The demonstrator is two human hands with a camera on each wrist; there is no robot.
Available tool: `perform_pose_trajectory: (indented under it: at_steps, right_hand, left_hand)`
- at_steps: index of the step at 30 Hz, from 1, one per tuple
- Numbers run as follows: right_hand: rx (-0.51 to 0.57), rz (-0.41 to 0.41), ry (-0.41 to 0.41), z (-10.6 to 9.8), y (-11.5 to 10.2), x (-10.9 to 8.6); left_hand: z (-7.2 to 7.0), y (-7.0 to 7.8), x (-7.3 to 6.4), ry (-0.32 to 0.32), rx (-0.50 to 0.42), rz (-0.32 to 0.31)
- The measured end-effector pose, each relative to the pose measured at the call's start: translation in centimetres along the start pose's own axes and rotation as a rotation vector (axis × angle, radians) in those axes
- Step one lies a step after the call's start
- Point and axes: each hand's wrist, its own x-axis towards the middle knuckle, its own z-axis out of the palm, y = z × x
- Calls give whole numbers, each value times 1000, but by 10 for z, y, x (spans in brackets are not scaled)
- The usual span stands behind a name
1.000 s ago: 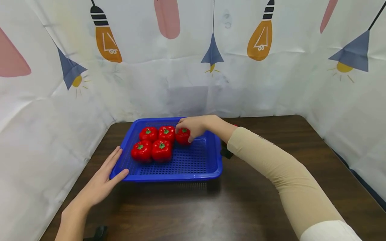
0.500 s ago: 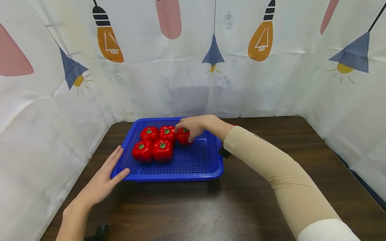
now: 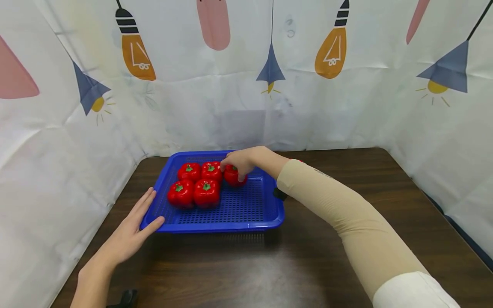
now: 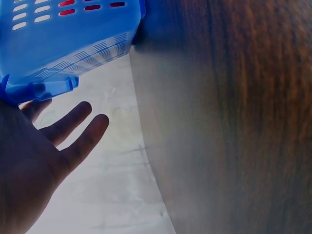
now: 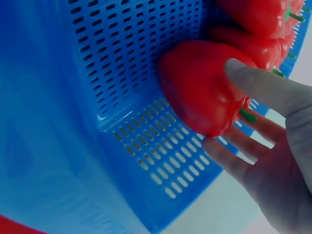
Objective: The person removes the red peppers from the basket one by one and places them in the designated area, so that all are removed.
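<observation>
A blue perforated plastic basket (image 3: 246, 226) holds several glossy red bell peppers with green stems. Two peppers, the back-left one (image 3: 189, 172) and the front one (image 3: 206, 193), sit in its left half with others beside them. My right hand (image 3: 239, 162) reaches in from the right and holds the rightmost bell pepper (image 5: 200, 87) near its stem. In the right wrist view the thumb lies on one side and the fingers on the other. My left hand (image 3: 129, 233), its fingers spread, touches the basket's left rim; the left wrist view shows these fingers (image 4: 87, 139) beside the blue wall.
The basket stands at the back left of a dark brown wooden table (image 3: 215, 273). A printed white cloth (image 3: 185, 115) surrounds the table on the back and sides. A bit of something red (image 3: 301, 161) shows behind the right sleeve. Each wrist carries a black piece.
My right hand and forearm have shifted slightly left over the rightmost bell pepper, and more of its right side now shows. The left hand stays at the basket rim.
</observation>
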Motion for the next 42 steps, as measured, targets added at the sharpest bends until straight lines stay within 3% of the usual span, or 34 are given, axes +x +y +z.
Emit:
perform_pose_trajectory:
  at_steps: [7, 18, 28, 42]
  right_hand:
    - [-17, 36, -32, 0, -1, 5]
    - [27, 16, -30, -4, 2, -1]
    - [54, -66, 31, -20, 8, -30]
    - [118, -134, 185, -21, 16, -87]
  left_hand:
    - [0, 0, -1, -6, -12, -3]
    - [0, 0, 0, 0, -1, -1]
    - [0, -1, 0, 0, -10, -5]
    - [3, 1, -1, 7, -44, -5]
